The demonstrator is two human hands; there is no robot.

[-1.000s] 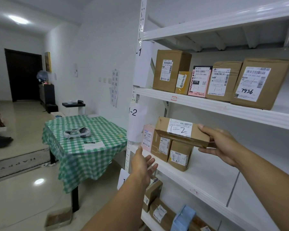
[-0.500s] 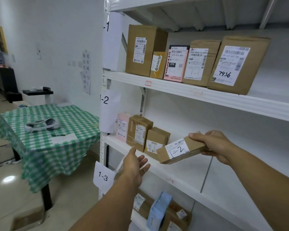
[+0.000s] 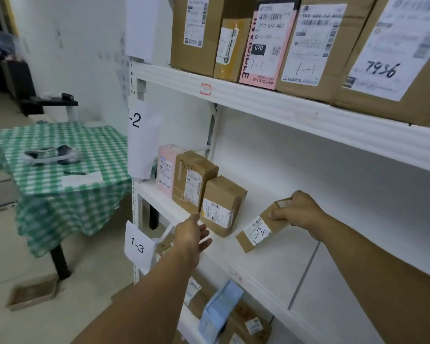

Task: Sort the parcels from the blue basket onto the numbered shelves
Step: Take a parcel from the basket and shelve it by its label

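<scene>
My right hand (image 3: pixel 299 211) grips a small brown parcel (image 3: pixel 260 230) whose label reads 1-2. The parcel is tilted, its lower end on or just over the white middle shelf (image 3: pixel 271 266) tagged 1-2 (image 3: pixel 135 120). To its left on that shelf stand a brown box (image 3: pixel 222 206), a taller brown box (image 3: pixel 193 181) and a pink box (image 3: pixel 166 168). My left hand (image 3: pixel 190 234) hovers with relaxed fingers in front of the shelf edge, below the boxes, holding nothing. The blue basket is out of view.
The upper shelf (image 3: pixel 258 100) carries several labelled parcels marked 1-1. A 1-3 tag (image 3: pixel 137 244) marks the lower shelf, which holds brown parcels and a light blue one (image 3: pixel 219 311). A table with a green checked cloth (image 3: pixel 60 175) stands to the left, a cardboard tray (image 3: pixel 32 292) on the floor beside it.
My right hand has lowered the 1-2 parcel from above the boxes onto the middle shelf, to their right. The view has moved closer to the shelves. My left hand stays in front of the shelf edge.
</scene>
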